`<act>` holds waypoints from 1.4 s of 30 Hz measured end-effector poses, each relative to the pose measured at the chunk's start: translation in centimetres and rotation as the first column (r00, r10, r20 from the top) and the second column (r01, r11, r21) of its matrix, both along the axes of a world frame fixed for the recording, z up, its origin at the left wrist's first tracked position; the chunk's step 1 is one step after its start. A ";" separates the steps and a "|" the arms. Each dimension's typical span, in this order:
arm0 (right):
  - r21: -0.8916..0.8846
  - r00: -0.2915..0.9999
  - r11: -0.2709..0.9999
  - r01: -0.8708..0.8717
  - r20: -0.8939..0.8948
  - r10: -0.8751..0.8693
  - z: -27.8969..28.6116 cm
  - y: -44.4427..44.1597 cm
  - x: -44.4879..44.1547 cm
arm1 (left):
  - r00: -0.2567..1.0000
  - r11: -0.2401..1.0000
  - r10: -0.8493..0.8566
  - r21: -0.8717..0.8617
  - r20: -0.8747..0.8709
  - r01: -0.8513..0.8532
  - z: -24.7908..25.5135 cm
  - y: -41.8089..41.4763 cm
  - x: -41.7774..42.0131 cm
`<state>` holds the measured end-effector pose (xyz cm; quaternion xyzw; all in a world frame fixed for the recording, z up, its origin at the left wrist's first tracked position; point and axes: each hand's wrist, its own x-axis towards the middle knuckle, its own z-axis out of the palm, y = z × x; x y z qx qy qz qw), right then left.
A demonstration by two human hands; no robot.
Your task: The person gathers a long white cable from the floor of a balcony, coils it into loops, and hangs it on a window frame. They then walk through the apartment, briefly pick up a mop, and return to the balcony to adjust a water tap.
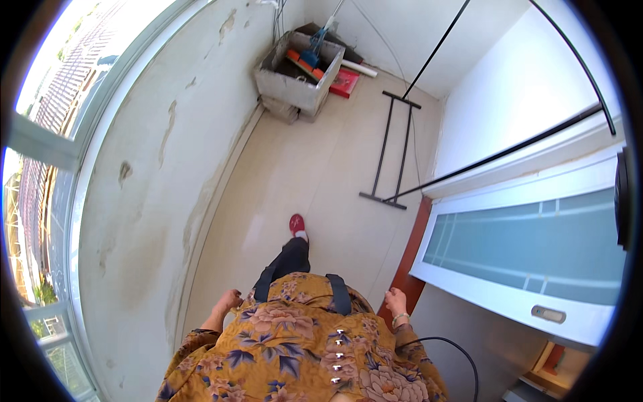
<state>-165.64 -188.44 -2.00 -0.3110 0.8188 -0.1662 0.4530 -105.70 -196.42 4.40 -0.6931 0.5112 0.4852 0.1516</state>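
My left hand (232, 299) hangs at my side near the hem of my floral top, its fingers loosely curled. On the other side my right hand (395, 300), with a bracelet at the wrist, is held beside the top, fingers bent. Neither hand shows an object in it, though the palms are mostly hidden. Ahead on the tiled floor stands a black metal clothes rack (402, 151). A concrete sink (289, 90) at the far end holds an orange brush head (305, 64) and a blue plastic tool (312, 53) on a pole.
A stained wall (135, 201) and windows run along the left. On the right is a sliding door (522, 246) with frosted glass, above a red-brown threshold (414, 266). A red box (344, 83) and a white pipe (359, 68) lie beside the sink.
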 end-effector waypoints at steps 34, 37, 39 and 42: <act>0.045 0.831 0.851 -0.523 -0.196 0.521 1.7 -69.0 -11.4 | 0.956 0.956 0.292 0.015 -0.020 -0.292 7.0 -44.7 -17.3; 0.137 0.862 0.865 -0.483 -0.098 0.497 1.1 -72.3 -10.3 | 0.959 0.959 0.282 0.017 0.010 -0.282 7.8 -48.8 -18.1; 0.135 0.869 0.869 -0.476 -0.079 0.488 0.8 -74.2 -9.5 | 0.960 0.960 0.279 0.014 0.027 -0.279 7.7 -52.5 -18.4; 0.112 0.831 0.839 -0.532 -0.123 0.543 2.3 -77.6 -8.2 | 0.953 0.953 0.302 -0.026 -0.018 -0.303 5.5 -56.2 -17.9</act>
